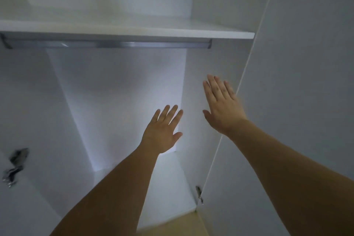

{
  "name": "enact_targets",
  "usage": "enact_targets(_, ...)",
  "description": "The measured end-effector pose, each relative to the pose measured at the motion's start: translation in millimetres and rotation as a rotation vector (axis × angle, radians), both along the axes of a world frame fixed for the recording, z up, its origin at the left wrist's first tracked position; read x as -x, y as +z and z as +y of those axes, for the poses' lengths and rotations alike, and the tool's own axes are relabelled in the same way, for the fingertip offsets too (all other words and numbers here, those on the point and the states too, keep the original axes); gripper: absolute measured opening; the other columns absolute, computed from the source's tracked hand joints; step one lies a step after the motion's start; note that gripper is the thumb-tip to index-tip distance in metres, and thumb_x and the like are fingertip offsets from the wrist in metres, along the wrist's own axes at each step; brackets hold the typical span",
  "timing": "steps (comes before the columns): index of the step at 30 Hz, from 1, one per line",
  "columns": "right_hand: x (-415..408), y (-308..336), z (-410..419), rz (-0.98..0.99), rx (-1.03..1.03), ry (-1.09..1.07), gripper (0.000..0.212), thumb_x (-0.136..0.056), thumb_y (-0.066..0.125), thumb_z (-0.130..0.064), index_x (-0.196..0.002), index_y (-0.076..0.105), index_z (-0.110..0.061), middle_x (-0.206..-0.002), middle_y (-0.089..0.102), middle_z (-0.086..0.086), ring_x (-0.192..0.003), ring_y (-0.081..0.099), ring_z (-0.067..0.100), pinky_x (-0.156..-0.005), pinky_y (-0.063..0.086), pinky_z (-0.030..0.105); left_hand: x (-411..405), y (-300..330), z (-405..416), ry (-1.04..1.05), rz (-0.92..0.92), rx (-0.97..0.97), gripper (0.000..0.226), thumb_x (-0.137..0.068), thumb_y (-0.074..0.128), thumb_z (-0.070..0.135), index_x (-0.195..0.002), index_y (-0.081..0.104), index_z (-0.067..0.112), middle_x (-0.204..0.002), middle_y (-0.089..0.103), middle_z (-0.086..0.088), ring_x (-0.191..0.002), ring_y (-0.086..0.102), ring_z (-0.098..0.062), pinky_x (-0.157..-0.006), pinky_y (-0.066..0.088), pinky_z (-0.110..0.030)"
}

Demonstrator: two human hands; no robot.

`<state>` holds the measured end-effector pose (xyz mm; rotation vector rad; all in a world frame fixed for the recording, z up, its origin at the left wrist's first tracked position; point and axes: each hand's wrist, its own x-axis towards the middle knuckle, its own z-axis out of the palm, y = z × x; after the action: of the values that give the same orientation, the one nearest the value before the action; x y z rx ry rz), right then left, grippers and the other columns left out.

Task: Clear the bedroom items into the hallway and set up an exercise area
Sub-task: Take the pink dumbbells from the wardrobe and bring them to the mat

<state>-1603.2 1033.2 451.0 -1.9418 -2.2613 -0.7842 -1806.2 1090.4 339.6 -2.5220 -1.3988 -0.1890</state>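
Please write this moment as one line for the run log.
scene: open wardrobe, nothing visible inside | left hand: open, holds nothing | right hand: open, near door edge | rail: bare | shelf: bare

There are no words, numbers, labels or signs to read here. Nothing is written on any of the white surfaces in view.
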Motion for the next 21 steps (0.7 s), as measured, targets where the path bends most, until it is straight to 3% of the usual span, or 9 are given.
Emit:
enact_targets(5,72.1,-76.8,64.6,0.082,0.241,0.145,0.077,-0.101,0.027,-0.05,-0.151,-0.018,-0.012,-0.154,-0.033,0.005,-0.138,-0.032,0.02,-0.115,-0.018,0.037,88.0,-52.4,34.6,0.166,0.016,0.127,0.074,-0.097,0.012,0.065,-0.158,0.001,0.026,-0.165,-0.006,-0.002,-0.152,-0.001,-0.028,-0.122,-0.001,-0.047)
enact_targets(8,109.8,-124.0,96.4,0.151,0.392,0.225,0.075,-0.102,0.031,-0.046,-0.152,-0.014,-0.012,-0.158,-0.026,0.005,-0.144,-0.026,0.018,-0.115,-0.017,0.032,137.3,-81.6,51.7,0.262,-0.006,0.216,0.079,-0.091,0.0,0.066,-0.158,0.002,0.025,-0.165,-0.002,-0.003,-0.152,0.002,-0.029,-0.121,0.0,-0.046)
enact_targets(12,148.8,-177.6,129.4,0.212,0.536,0.291,0.074,-0.102,0.035,-0.041,-0.153,-0.008,-0.01,-0.16,-0.022,0.005,-0.148,-0.017,0.019,-0.117,-0.014,0.03,189.6,-115.3,66.2,0.358,-0.019,0.336,0.07,-0.101,0.017,0.058,-0.158,-0.002,0.022,-0.165,-0.008,-0.001,-0.152,-0.007,-0.026,-0.123,-0.003,-0.045)
enact_targets(14,163.3,-198.5,142.0,0.23,0.587,0.314,0.075,-0.101,0.038,-0.041,-0.154,-0.006,-0.01,-0.16,-0.019,0.005,-0.149,-0.015,0.019,-0.117,-0.013,0.029,210.4,-128.6,70.0,0.402,-0.012,0.39,0.074,-0.096,0.005,0.063,-0.158,0.001,0.021,-0.166,-0.005,-0.001,-0.152,-0.005,-0.025,-0.122,-0.003,-0.044)
enact_targets(16,173.8,-214.4,153.5,0.23,0.653,0.345,0.076,-0.101,0.04,-0.041,-0.154,-0.005,-0.01,-0.161,-0.017,0.005,-0.149,-0.013,0.019,-0.117,-0.012,0.029,225.0,-140.5,72.2,0.452,-0.017,0.43,0.093,-0.079,-0.012,0.067,-0.158,0.004,0.021,-0.166,-0.002,0.0,-0.153,-0.002,-0.025,-0.121,-0.002,-0.044)
enact_targets(21,191.6,-239.4,181.9,0.179,0.727,0.439,0.077,-0.1,0.042,-0.04,-0.154,-0.005,-0.01,-0.161,-0.015,0.006,-0.149,-0.01,0.019,-0.119,-0.008,0.032,239.8,-153.7,66.5,0.597,-0.072,0.521,0.104,-0.072,-0.018,0.077,-0.158,0.001,0.022,-0.166,-0.006,-0.001,-0.153,-0.004,-0.024,-0.123,-0.001,-0.044)
